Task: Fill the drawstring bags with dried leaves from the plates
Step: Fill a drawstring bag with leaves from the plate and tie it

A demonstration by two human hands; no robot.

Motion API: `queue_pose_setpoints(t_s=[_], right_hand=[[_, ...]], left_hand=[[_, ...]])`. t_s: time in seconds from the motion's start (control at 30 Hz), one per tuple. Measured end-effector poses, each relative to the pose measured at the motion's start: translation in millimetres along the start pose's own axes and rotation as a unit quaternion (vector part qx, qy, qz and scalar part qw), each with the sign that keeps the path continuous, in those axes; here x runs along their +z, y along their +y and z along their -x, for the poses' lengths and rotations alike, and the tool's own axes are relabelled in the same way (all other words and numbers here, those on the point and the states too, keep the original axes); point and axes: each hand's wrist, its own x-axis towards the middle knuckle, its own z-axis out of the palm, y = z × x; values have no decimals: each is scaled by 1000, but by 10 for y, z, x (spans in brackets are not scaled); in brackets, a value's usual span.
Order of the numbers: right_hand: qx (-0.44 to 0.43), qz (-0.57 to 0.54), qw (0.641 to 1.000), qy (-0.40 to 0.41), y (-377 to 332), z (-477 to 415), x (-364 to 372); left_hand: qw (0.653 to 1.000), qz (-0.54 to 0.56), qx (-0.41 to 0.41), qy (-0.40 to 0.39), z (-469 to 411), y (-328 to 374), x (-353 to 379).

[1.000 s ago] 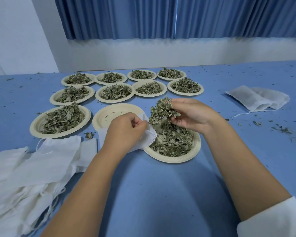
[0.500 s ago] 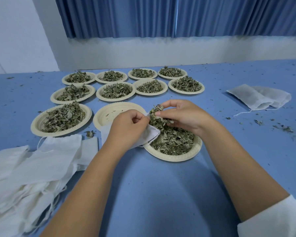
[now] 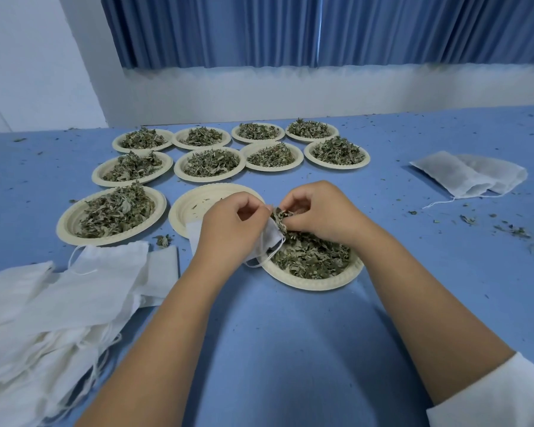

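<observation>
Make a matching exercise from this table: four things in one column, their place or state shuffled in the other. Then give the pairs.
1. near middle plate
2. bag pile
3. two separate bags
4. held bag

A. right side of the table
B. gripped by the left hand, leaves at its mouth
C. nearly bare, only crumbs
D. near left, flat and stacked

Pairs: 1-C, 2-D, 3-A, 4-B.

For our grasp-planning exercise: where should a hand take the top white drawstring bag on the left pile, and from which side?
Pinch the bag at its hemmed mouth edge, the far end facing the nearest leaf-filled plate, coming from above. It lies flat on the pile, so probably only that hem and its loose drawstring offer fingers an edge.
</observation>
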Motion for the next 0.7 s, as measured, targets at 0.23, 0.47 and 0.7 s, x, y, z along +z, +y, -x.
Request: queue_pose_setpoints(t_s=[0.23,0.47,0.7], right_hand=[[-54,124,991,6,-15,-6,45],[-17,32,999,-23,-29,19,-61],[15,-82,995,-50,-29,60,-183]], left_hand=[[997,-60,43,0,-9,-35,37],[997,-73,25,13,-37,-55,51],[995,-97,7,26,-22,-42,46]])
